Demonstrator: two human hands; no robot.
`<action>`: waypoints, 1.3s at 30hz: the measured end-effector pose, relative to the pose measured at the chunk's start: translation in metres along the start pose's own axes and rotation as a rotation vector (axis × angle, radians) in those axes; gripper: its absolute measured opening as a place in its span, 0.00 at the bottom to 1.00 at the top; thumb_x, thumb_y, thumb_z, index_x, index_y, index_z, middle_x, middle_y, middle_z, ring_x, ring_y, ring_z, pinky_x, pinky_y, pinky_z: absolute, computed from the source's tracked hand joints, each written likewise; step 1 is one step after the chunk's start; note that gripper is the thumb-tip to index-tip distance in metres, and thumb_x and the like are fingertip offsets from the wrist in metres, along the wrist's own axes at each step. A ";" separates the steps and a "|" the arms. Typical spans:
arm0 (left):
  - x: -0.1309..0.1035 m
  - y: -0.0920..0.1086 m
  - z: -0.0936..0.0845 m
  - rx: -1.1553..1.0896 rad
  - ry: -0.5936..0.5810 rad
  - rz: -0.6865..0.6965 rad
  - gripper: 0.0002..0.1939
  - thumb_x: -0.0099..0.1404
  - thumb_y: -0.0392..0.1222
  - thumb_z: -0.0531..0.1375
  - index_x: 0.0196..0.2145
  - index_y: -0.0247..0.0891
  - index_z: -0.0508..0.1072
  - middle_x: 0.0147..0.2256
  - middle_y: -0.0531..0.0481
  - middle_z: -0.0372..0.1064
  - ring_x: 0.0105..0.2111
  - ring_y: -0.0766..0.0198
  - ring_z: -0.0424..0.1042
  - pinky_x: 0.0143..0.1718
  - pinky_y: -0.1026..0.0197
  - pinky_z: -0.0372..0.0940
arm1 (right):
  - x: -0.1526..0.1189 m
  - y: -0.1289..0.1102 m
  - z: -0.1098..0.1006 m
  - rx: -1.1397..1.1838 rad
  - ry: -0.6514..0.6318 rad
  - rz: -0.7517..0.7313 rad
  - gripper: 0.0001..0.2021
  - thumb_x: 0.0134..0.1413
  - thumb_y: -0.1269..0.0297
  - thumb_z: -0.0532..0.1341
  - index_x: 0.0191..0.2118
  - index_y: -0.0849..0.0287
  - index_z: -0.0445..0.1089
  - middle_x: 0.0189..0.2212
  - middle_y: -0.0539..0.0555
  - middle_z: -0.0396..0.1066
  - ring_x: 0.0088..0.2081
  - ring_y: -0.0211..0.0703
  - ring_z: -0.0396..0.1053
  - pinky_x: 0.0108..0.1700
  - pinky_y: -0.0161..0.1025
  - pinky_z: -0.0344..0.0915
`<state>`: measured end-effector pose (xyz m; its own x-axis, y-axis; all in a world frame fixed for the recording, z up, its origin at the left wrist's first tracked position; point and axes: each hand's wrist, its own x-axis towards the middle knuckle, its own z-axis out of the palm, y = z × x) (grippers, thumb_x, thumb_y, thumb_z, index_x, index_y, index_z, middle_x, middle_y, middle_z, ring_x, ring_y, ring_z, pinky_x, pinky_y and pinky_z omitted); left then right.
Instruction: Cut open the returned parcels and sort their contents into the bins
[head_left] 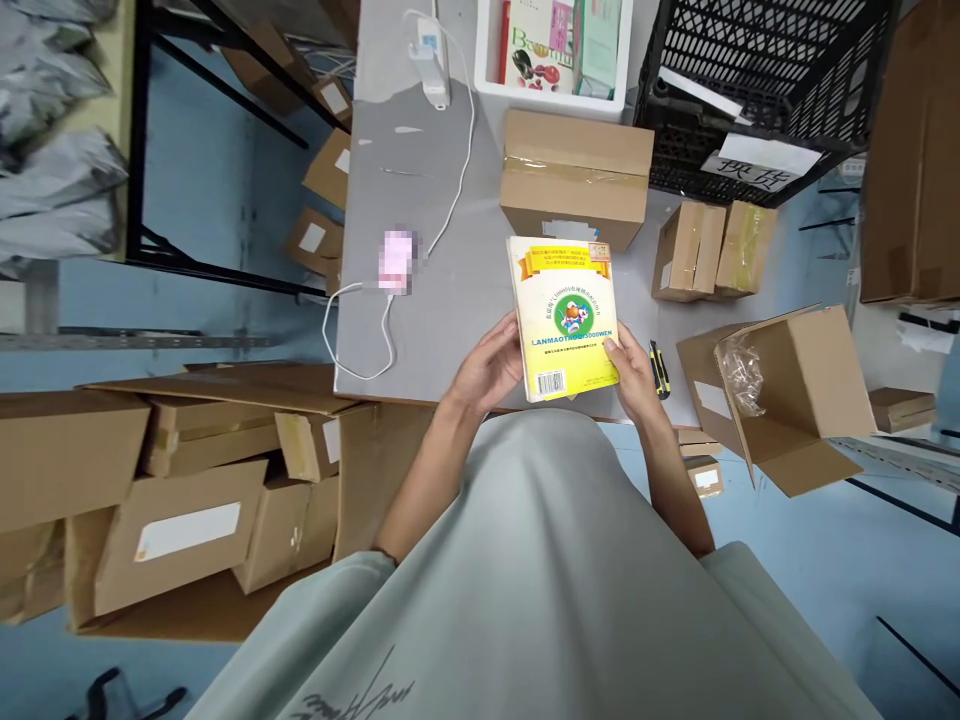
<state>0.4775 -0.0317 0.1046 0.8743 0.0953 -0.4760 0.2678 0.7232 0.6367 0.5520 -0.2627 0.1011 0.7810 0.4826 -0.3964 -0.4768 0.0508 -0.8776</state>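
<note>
A yellow and white book (571, 322) with a green round picture and a barcode is held up at the front edge of the grey table (427, 340). My right hand (632, 366) grips its lower right side, thumb on top of the cover. Beside the book's left edge is my left hand (489, 362), its fingers reaching toward or behind the edge; whether it grips the book is hidden. Just behind the book stands a taped cardboard box (576, 165). A yellow and black cutter (659, 370) lies right of my right hand.
A white bin (551, 103) of books and a black crate (757, 110) stand at the back. Two small boxes (690, 250) and an open carton (810, 380) are at the right. A cabled pink device (397, 262) lies left. A large carton (375, 480) holds boxes lower left.
</note>
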 end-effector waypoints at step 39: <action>0.071 0.122 -0.042 0.213 0.119 0.214 0.33 0.65 0.53 0.80 0.63 0.45 0.79 0.64 0.41 0.83 0.71 0.39 0.78 0.70 0.42 0.77 | 0.085 -0.019 0.116 -1.106 0.052 -0.345 0.42 0.66 0.65 0.75 0.82 0.44 0.68 0.80 0.64 0.66 0.78 0.68 0.68 0.78 0.68 0.72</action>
<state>0.5551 0.0925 0.1230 0.8699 0.3179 -0.3772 0.1729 0.5198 0.8366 0.5805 -0.1211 0.1153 0.8286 0.5543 -0.0784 0.3576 -0.6318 -0.6877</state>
